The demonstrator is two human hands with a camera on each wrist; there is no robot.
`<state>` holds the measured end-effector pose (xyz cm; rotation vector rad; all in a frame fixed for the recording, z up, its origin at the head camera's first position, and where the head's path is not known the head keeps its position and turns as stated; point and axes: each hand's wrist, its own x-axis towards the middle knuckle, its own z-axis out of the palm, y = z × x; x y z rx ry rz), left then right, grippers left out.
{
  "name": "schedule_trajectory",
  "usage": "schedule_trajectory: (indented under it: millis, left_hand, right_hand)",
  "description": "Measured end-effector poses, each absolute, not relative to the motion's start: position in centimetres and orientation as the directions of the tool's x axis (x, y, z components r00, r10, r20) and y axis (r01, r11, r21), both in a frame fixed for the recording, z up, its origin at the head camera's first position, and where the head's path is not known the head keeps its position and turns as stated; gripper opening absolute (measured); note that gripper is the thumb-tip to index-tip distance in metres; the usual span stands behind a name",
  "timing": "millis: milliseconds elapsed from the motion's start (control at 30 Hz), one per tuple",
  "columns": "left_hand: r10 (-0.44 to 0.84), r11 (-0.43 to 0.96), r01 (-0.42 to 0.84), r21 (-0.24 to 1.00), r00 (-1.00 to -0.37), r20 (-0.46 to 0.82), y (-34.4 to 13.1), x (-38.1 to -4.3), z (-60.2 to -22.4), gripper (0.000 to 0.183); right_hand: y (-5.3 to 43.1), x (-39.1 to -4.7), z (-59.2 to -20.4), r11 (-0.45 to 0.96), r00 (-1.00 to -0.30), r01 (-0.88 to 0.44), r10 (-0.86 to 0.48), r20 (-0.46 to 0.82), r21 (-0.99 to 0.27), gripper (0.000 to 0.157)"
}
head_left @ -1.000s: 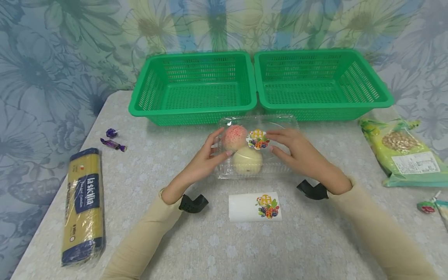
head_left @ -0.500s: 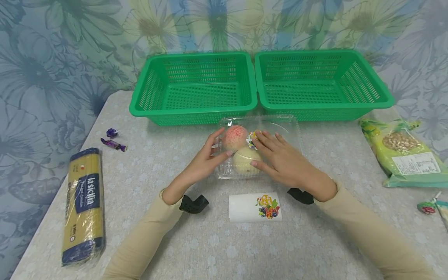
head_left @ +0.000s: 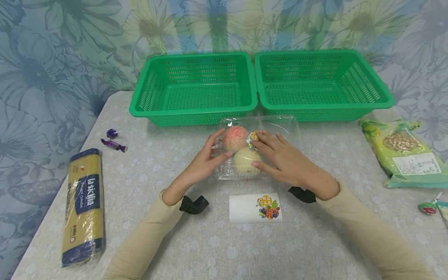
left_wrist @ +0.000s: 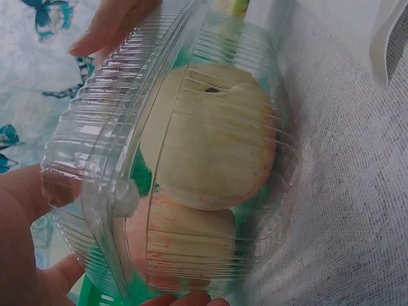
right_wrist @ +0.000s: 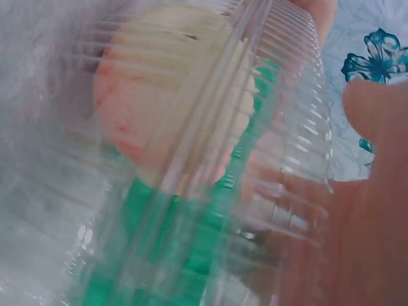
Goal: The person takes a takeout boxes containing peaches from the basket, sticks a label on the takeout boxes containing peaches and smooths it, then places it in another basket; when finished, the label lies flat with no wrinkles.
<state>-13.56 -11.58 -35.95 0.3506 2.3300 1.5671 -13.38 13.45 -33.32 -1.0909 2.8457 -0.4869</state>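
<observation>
A clear plastic clamshell box (head_left: 287, 123) stands closed on the table in front of the baskets. Inside its left half are a pink-speckled peach (head_left: 235, 137) and a paler peach (head_left: 244, 158), also seen through the ribbed wall in both wrist views. My left hand (head_left: 202, 162) grips the box's left end, thumb at the front and fingers along the side. Flat on the lid rests my right hand (head_left: 285, 161), its fingers over part of a round fruit sticker (head_left: 251, 140). A white backing sheet (head_left: 242, 209) bearing another fruit sticker lies before the box.
Two green baskets (head_left: 196, 110) (head_left: 325, 105) stand side by side behind the box. On the left lie a spaghetti pack (head_left: 85, 206) and purple-wrapped candies (head_left: 113, 144). A green bag of nuts or beans (head_left: 402, 151) and a lollipop (head_left: 427, 208) are at right.
My right hand has moved left over the lid, from beside the sticker to lying flat across part of it. The left hand keeps its grip, and the box has stayed in place.
</observation>
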Motion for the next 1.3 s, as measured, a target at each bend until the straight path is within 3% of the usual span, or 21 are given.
schedule_trajectory:
  millis: [267,400,500,667,867,1167,1300]
  left_hand:
    - [0.381,0.37,0.019,0.929,-0.915,-0.133,-11.2,-12.8,-33.7,0.067]
    - [0.377,0.366,0.013,0.931,-0.916,-0.135,-11.3,-13.2,-34.4,0.067]
    - [0.376,0.364,0.025,0.931,-0.919,-0.122,-11.5,-13.6,-35.3,0.067]
    - [0.362,0.371,0.044,0.928,-0.927,-0.101,-11.6,-13.8,-35.9,0.067]
    - [0.36,0.377,0.048,0.925,-0.928,-0.099,-11.6,-13.8,-35.9,0.066]
    - [0.417,0.394,0.079,0.916,-0.903,-0.102,-12.2,-13.6,-36.0,0.073]
    - [0.501,0.398,0.13,0.908,-0.86,-0.096,-12.6,-13.5,-35.6,0.077]
  right_hand:
    - [15.4,-13.7,-33.2,0.667,-0.786,-0.618,-0.52,0.335,-0.417,0.043]
    - [17.4,-14.2,-33.9,0.663,-0.814,-0.578,-0.43,0.39,-0.476,0.039]
    - [18.9,-14.4,-34.6,0.641,-0.851,-0.524,-0.381,0.361,-0.561,0.04]
    - [20.7,-14.4,-35.7,0.561,-0.911,-0.388,-0.356,0.209,-0.732,0.046]
    - [21.1,-14.1,-36.6,0.442,-0.918,-0.219,-0.395,0.031,-0.87,0.048]
    - [19.2,-12.5,-36.8,0.403,-0.982,-0.167,-0.151,0.115,-0.9,0.039]
    - [18.9,-11.4,-36.4,0.279,-0.992,-0.12,-0.079,0.102,-0.953,0.037]
